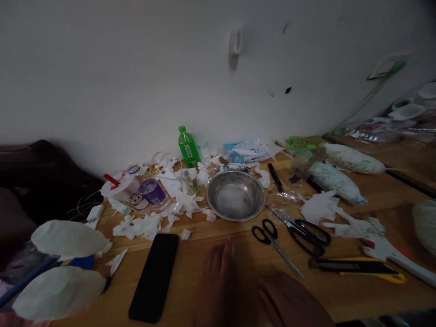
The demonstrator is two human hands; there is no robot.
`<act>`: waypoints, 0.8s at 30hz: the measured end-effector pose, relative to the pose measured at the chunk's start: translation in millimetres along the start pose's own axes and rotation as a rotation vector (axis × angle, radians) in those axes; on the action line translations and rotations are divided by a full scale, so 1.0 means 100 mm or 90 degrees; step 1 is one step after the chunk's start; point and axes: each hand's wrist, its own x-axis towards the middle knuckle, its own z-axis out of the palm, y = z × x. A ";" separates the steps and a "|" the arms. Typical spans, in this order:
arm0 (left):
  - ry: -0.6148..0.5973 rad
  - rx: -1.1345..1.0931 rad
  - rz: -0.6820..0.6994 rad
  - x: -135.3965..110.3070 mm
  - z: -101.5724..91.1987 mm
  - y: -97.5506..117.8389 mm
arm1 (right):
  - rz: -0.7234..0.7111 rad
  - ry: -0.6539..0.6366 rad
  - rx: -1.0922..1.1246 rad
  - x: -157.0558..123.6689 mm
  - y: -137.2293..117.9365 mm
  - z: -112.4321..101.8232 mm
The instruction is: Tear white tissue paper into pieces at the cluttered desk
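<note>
Nearer me than the metal bowl [235,196], my left hand [215,274] is low over the tabletop [187,284], fingers outstretched, nothing visible in it; my right hand [289,300], nearer still and to the bowl's right, is too blurred to tell its grip. A careless forward sweep of it could meet the small scissors [275,243] (their tip points my way). They lie just beyond that hand; the bowl sits beyond both, touching neither.

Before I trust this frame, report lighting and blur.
Head view: dim overall; bare left hand and bare right hand dark, soft-edged; white wall hook throws a shadow downward; round silver metal bowl shows a pale patch, possibly glare.
</note>
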 end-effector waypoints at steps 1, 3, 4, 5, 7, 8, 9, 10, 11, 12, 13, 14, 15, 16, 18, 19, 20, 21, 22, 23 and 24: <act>0.007 0.008 0.018 0.00 0.00 0.00 | 0.004 0.005 -0.001 0.01 -0.01 0.00; 0.002 0.020 0.051 0.00 -0.03 0.00 | 0.003 0.018 -0.010 0.03 -0.02 0.01; -0.003 0.025 0.066 0.00 -0.05 0.01 | -0.002 0.030 -0.014 0.03 -0.03 0.02; -0.010 0.030 0.076 0.00 -0.07 0.02 | -0.009 0.039 -0.018 0.04 -0.04 0.02; -0.014 0.041 0.085 0.02 -0.09 0.04 | -0.013 0.044 -0.021 0.03 -0.05 0.03; -0.015 0.045 0.082 0.03 -0.10 0.04 | -0.012 0.042 -0.021 0.02 -0.04 0.04; -0.012 0.047 0.077 0.04 -0.10 0.05 | -0.013 0.044 -0.022 0.01 -0.04 0.05; -0.011 0.047 0.075 0.05 -0.10 0.05 | -0.014 0.044 -0.024 0.00 -0.03 0.06; -0.010 0.046 0.076 0.05 -0.10 0.05 | -0.015 0.041 -0.026 -0.02 -0.02 0.07; -0.011 0.046 0.079 0.06 -0.10 0.05 | -0.019 0.042 -0.026 -0.03 -0.02 0.09; -0.015 0.045 0.086 0.07 -0.11 0.05 | -0.022 0.040 -0.025 -0.05 -0.01 0.10; -0.021 0.044 0.092 0.08 -0.13 0.06 | -0.021 0.034 -0.024 -0.06 0.00 0.11; -0.027 0.043 0.095 0.09 -0.15 0.06 | -0.020 0.027 -0.023 -0.07 0.00 0.12; -0.034 0.040 0.094 0.09 -0.16 0.07 | -0.020 0.017 -0.022 -0.08 0.00 0.13; -0.047 0.037 0.084 0.10 -0.19 0.08 | -0.033 0.008 -0.028 -0.09 0.00 0.14; -0.054 0.039 0.078 0.10 -0.20 0.09 | -0.044 0.004 -0.031 -0.10 0.00 0.15; -0.061 0.045 0.071 0.10 -0.20 0.10 | -0.054 0.003 -0.032 -0.12 0.00 0.16; -0.068 0.052 0.067 0.09 -0.20 0.10 | -0.057 0.001 -0.029 -0.13 0.00 0.17; -0.073 0.057 0.065 0.09 -0.20 0.10 | -0.052 -0.005 -0.018 -0.15 0.01 0.17; -0.075 0.056 0.065 0.09 -0.19 0.10 | -0.040 -0.015 -0.001 -0.18 0.02 0.18; -0.075 0.046 0.066 0.09 -0.20 0.09 | -0.024 -0.027 0.019 -0.20 0.03 0.19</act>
